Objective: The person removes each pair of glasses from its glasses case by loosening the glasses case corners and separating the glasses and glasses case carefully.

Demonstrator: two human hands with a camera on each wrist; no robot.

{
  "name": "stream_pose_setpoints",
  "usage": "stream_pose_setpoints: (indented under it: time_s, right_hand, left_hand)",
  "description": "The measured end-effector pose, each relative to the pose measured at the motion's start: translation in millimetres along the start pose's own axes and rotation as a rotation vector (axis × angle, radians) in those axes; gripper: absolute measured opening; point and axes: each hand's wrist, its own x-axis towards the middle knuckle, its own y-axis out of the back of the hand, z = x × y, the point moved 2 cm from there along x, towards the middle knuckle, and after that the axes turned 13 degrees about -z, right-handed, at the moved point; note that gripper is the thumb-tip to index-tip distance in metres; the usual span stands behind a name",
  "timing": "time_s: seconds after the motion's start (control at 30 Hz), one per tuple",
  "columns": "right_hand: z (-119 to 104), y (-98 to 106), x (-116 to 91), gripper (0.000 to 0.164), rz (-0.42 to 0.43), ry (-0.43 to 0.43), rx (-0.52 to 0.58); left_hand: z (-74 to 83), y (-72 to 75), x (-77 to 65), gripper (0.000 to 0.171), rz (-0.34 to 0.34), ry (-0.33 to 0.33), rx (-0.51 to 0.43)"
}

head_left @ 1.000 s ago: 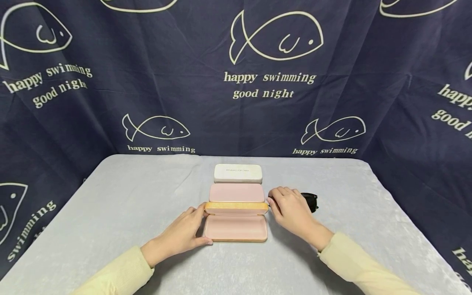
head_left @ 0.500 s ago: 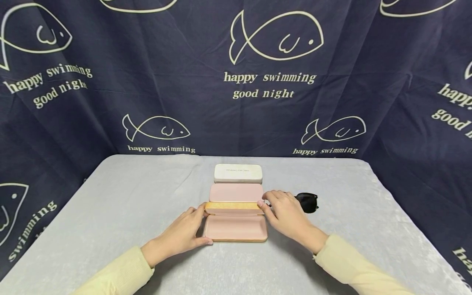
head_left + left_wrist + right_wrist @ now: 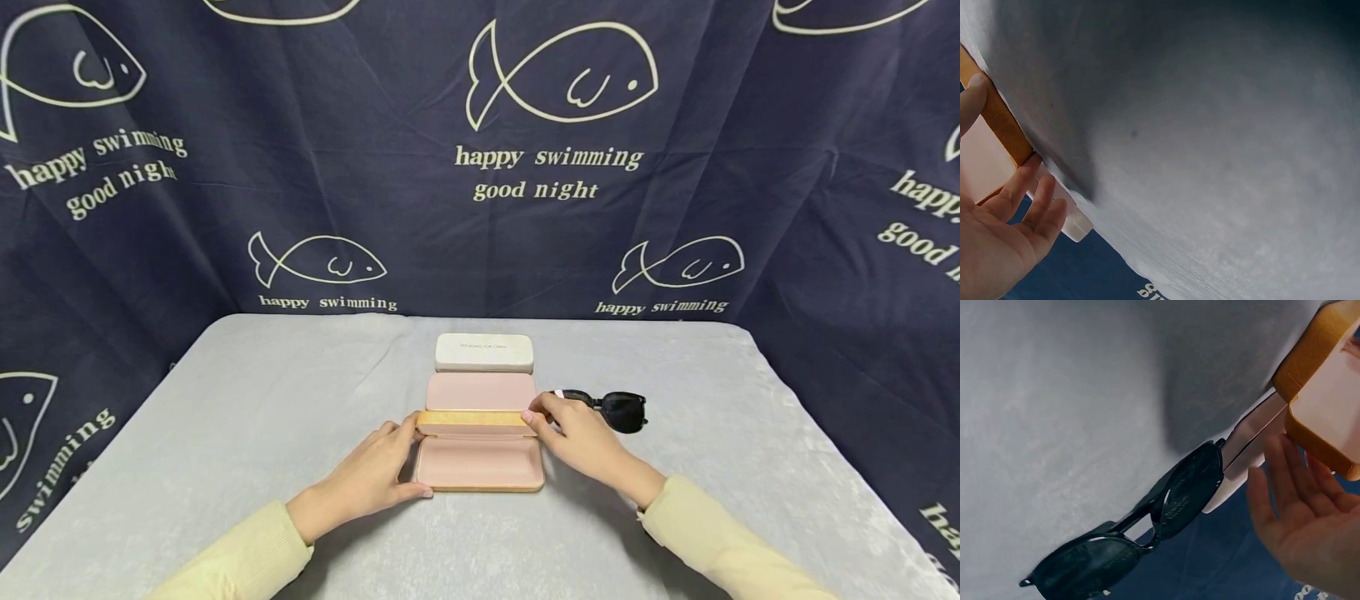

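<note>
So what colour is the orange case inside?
Pale pink lining, seen best in the head view.

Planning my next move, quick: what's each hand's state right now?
Left hand: holding the orange case by one end.
Right hand: pinching its lid.

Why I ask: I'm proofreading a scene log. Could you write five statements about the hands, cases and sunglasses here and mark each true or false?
1. The left hand touches the open orange case. True.
2. The white case is farther from the person than the sunglasses. True.
3. The sunglasses lie inside the open orange case. False: they lie on the tablecloth to its right.
4. The right hand touches the right end of the raised lid. True.
5. The white case stands open. False: it is shut.
</note>
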Motion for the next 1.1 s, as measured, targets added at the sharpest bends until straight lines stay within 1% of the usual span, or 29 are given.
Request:
stream_pose_setpoints:
  time_s: [0.17,0.4,0.53,0.63,0.77,0.87,1.0,1.1]
  right_hand:
    - [6,0,4,0.018,-0.086,0.003,0.146]
    - [12,0,5,0.026,-0.23,-0.023,0.287]
    - [15,-1,6,0.03,-0.312,-0.036,0.412]
    - [16,-1,7,0.032,-0.357,-0.041,0.5]
    - [17,-2,8,0.033,-0.384,-0.025,0.583]
    - [17,-2,8,0.033,-0.393,-0.018,0.612]
    - [17,-2,7,0.031,-0.386,0.001,0.605]
    - [16,-2,7,0.029,-0.375,0.024,0.574]
  left_hand:
    - [-0.1,0.2,0.0,0.094,0.003,0.002,0.008]
    - [0.4,0.7,-0.1,0.094,0.004,-0.002,0.004]
    - [-0.2,0.2,-0.2,0.094,0.006,-0.006,0.007]
    - [-0.6,-0.2,-0.1,0.094,0.008,-0.008,0.006]
    - [-1.0,-0.5,-0.2,0.094,0.01,-0.013,0.001]
    - [-0.9,-0.6,-0.2,0.094,0.011,-0.016,-0.008]
    - [-0.4,-0.5,-0.4,0.094,0.012,-0.015,-0.019]
    - [-0.5,-0.7,-0.6,0.095,0.012,-0.013,-0.019]
